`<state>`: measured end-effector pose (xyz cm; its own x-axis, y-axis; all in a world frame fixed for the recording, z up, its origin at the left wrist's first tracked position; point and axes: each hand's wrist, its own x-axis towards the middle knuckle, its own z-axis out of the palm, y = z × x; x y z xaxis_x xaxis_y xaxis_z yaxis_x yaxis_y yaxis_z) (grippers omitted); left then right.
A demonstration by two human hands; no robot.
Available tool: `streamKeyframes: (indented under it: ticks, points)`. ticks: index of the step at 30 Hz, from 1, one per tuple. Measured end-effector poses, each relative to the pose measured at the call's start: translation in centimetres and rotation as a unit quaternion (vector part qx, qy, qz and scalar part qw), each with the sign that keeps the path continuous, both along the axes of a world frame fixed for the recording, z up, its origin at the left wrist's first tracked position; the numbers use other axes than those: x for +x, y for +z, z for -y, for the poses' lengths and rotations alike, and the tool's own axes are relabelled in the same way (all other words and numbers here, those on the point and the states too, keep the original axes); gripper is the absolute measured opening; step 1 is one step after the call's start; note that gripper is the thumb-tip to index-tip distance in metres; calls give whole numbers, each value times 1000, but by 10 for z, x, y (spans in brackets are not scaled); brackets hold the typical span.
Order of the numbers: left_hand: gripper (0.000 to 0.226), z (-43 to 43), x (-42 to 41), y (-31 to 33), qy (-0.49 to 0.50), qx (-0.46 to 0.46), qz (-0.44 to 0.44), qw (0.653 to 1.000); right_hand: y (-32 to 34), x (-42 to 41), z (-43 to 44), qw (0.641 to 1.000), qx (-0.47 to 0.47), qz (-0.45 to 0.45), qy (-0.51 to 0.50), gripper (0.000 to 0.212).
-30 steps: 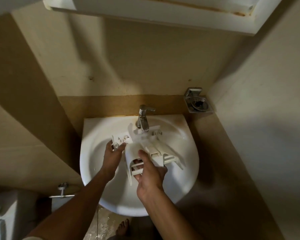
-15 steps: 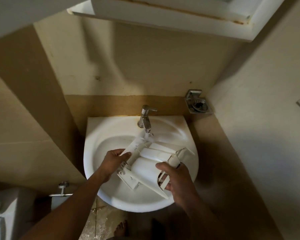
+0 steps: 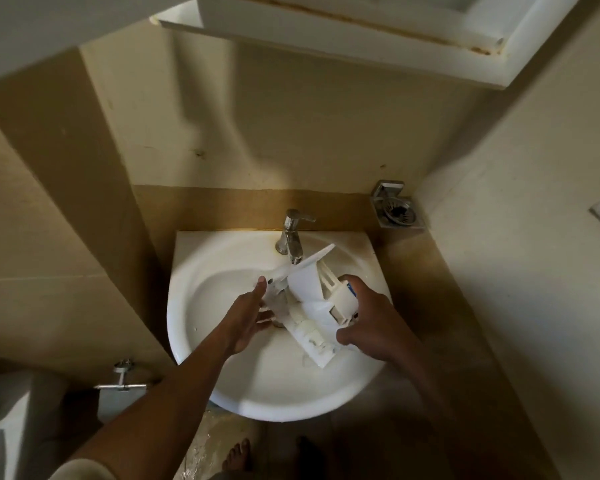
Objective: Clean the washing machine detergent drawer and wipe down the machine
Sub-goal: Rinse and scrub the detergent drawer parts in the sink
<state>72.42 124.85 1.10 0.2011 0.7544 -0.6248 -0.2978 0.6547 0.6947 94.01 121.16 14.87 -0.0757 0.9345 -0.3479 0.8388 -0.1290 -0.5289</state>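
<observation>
Compared with the frame half a second earlier, the detergent drawer (image 3: 309, 296) has been turned in the hands: its flat front panel (image 3: 312, 261), then towards the lower middle of the frame, now points to the upper right, its edge just under the spout of the tap (image 3: 293, 237). The drawer is held in the air over the basin of the sink (image 3: 291, 407), at the centre of the frame, tilted, with its open ribbed body facing the camera. The right hand (image 3: 374, 323) grasps the drawer's right end, fingers (image 3: 355, 283) curled over the top and thumb pressed on the near side. The left hand (image 3: 248, 315) lies against the drawer's left edge with fingers largely straight, thumb raised, steadying rather than clasping. Whether water is running cannot be told. The drawer appears to be thin moulded plastic, so it is judged light and stiff. It is likely slippery when wet or coated with detergent residue. The slender ribs and clips would probably snap if levered. The safest hold is judged to be the solid side walls or the front panel, one hand at each end, leaving the compartments open for rinsing.
</observation>
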Motion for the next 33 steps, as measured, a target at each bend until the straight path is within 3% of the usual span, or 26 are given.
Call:
streamKeyframes:
  ticks: [3, 6, 10, 16, 19, 24, 31, 33]
  points:
    - [51, -8, 0, -5, 39, -18, 11, 999, -2, 6, 1, 995, 35, 64, 70, 88]
    - [51, -7, 1, -9, 12, -34, 13, 999, -6, 13, 3, 980, 81, 107, 144, 90]
    - [57, -1, 2, -11, 6, -35, 22, 999, -13, 18, -1, 938, 158, 174, 257, 95]
    - [69, 0, 1, -8, -14, -65, -24, 997, -23, 24, -8, 881, 215, 201, 372, 99]
    - [57, 0, -4, -13, 17, -51, -38, 998, -31, 36, -13, 853, 231, 207, 420, 99]
    - [44, -1, -24, -12, -17, -39, -41, 998, -45, 58, -24, 830, 250, 214, 450, 97]
    - [27, 18, -25, 6, -146, 0, -59, 988, -55, 104, -27, 811, 305, 204, 456, 59]
    - [22, 32, -16, 13, -126, 21, -71, 989, -63, 111, -25, 851, 296, 195, 387, 69]
